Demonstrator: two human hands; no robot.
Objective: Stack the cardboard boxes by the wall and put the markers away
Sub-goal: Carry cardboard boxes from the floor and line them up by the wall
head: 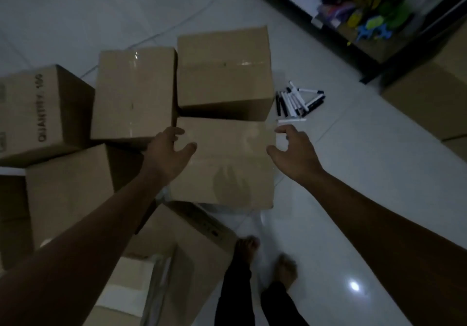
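Both hands, left hand [168, 152] and right hand [294, 152], spread open and empty, flank the nearest cardboard box [225, 163]; markers [297, 100] lie beyond on the floor [366, 174].

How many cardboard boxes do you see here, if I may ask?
7 boxes clearly: two at back, one between the hands, two at left, one by the feet, one at right; others may be hidden.

Both arms outstretched, left hand [169, 152] and right hand [293, 152] spread, fingers curled, grip empty

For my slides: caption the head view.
Both open hands, left and right, reach for a cardboard box.
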